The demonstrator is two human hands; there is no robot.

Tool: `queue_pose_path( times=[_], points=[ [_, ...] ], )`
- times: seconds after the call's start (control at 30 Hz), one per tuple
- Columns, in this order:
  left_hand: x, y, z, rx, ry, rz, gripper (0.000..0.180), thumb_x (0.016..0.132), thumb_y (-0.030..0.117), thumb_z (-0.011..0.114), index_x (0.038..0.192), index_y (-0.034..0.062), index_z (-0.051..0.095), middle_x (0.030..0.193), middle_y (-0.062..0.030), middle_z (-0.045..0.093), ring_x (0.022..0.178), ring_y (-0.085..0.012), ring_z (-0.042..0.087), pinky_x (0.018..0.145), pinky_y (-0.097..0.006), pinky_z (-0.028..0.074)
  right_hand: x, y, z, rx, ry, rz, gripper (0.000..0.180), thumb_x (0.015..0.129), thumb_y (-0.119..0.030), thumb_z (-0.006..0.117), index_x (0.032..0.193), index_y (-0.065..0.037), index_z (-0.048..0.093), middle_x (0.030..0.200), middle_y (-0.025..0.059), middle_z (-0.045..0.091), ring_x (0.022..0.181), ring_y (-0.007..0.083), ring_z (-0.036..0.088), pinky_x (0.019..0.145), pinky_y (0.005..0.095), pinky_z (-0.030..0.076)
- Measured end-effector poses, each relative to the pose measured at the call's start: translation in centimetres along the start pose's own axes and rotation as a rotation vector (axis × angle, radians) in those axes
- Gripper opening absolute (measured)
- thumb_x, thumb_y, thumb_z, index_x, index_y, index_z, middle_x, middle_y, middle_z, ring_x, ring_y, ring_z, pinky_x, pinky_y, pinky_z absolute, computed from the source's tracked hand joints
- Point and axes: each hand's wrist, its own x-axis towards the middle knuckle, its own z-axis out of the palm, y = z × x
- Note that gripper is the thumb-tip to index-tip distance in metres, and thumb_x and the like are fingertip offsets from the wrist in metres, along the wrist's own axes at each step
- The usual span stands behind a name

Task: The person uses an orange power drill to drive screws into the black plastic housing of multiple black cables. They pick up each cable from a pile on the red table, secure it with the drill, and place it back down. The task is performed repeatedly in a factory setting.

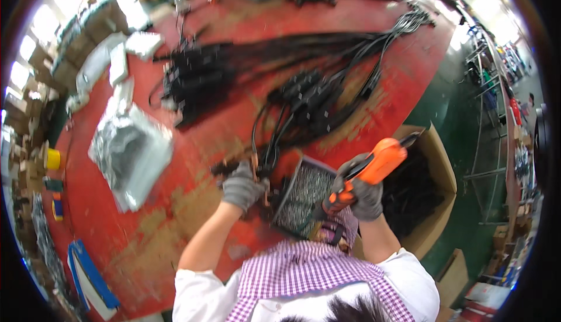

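Observation:
My right hand, in a grey glove, is wrapped round an orange and black cordless power driver. The driver is tilted, its dark tip pointing up and to the right, over the edge of a cardboard box. My left hand, also gloved, is closed at the end of black cables. Copper-coloured and dark clamp-like parts show about its fingers; blur hides their exact kind. Between my hands sits a tray full of small metal screws or similar pieces.
Bundles of black cables with dark boxes lie across the red table. Clear plastic bags lie at left, near a blue and white strip. At right, an open cardboard box holds black items. Metal racks stand beyond.

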Motion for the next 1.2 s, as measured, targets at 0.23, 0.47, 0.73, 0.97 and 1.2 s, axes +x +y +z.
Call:
queue_pose_path(
  times=[0.23, 0.47, 0.73, 0.97, 1.2],
  points=[
    [2.6, -4.1, -5.5, -1.619, -0.873, 0.034, 0.028, 0.073, 0.023, 0.060, 0.085, -0.0013, 0.053, 0.062, -0.0051, 0.053, 0.045, -0.0093, 0.045, 0.042, -0.025, 0.037, -0.1, 0.1, -0.6, 0.051, -0.128, 0.210, 0.039, 0.068, -0.016, 0.072, 0.098, -0.005, 0.051, 0.099, 0.0143, 0.057, 0.069, 0.0164, 0.060, 0.063, 0.0290, 0.051],
    [-6.9, 7.3, -3.9, -1.238, -0.832, 0.224, 0.040, 0.082, 0.015, 0.058, 0.119, 0.0048, 0.045, 0.094, -0.0007, 0.057, 0.081, -0.0093, 0.056, 0.069, -0.024, 0.047, -0.8, 1.5, -0.3, 0.177, -0.302, 0.372, 0.050, 0.065, -0.017, 0.072, 0.107, -0.003, 0.049, 0.111, 0.0136, 0.053, 0.090, 0.0205, 0.057, 0.078, 0.0316, 0.046],
    [-7.8, 7.2, 0.6, -1.240, -0.863, 0.098, 0.045, 0.082, 0.017, 0.058, 0.124, 0.0070, 0.045, 0.121, -0.0029, 0.049, 0.104, -0.0157, 0.051, 0.090, -0.031, 0.041, -2.5, 2.2, -3.2, 0.197, -0.258, 0.305, 0.041, 0.063, -0.020, 0.076, 0.090, -0.004, 0.051, 0.103, 0.0168, 0.052, 0.089, 0.0246, 0.057, 0.070, 0.0327, 0.050],
    [9.4, 6.9, -0.9, -0.500, 0.190, 0.279, 0.033, 0.084, 0.036, 0.050, 0.095, 0.0058, 0.058, 0.083, -0.0123, 0.062, 0.078, -0.0248, 0.059, 0.071, -0.035, 0.046, -2.5, 2.8, -2.9, 0.388, -0.201, 0.369, 0.041, 0.064, -0.015, 0.074, 0.092, -0.002, 0.047, 0.097, 0.0171, 0.050, 0.061, 0.0223, 0.060, 0.054, 0.0300, 0.052],
    [19.5, 15.5, 1.1, 0.075, 0.078, 0.213, 0.065, 0.079, 0.057, 0.040, 0.088, -0.0026, 0.062, 0.086, -0.0249, 0.060, 0.093, -0.0399, 0.054, 0.077, -0.042, 0.042, -2.5, 0.6, -2.8, 0.303, -0.191, 0.362, 0.037, 0.066, -0.015, 0.073, 0.094, -0.004, 0.052, 0.101, 0.0094, 0.053, 0.082, 0.0174, 0.057, 0.069, 0.0292, 0.047]
  ],
)
